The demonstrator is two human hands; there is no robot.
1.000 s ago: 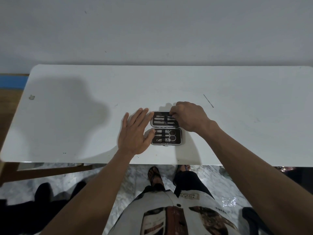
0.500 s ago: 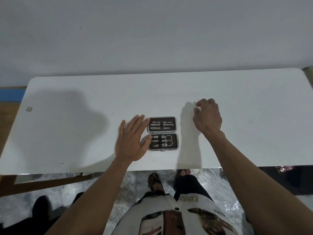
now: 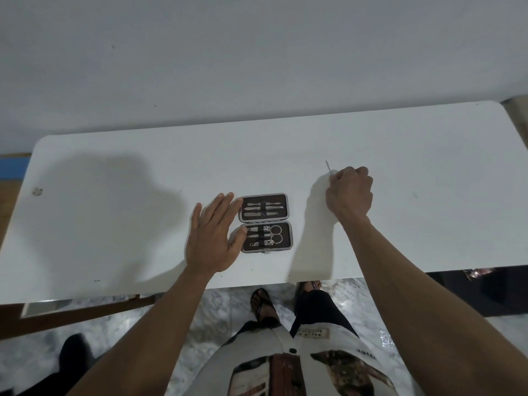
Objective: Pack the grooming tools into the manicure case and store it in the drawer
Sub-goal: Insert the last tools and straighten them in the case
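Metal tools are seen strapped in the open manicure case (image 3: 266, 222) at frame centre on the white table (image 3: 114, 195). Its left edge is touched by the flat, spread left hand (image 3: 213, 237). Right of centre, a thin metal tool (image 3: 328, 168) is pinched by the curled right hand (image 3: 349, 192).

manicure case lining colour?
Dark brown lining inside the manicure case, with a grey rim; head view.

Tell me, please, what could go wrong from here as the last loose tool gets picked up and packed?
The thin metal tool is only pinched at one end by the right hand, so it may slip. The open manicure case is steadied only by the left hand at its edge, and could slide on the table.
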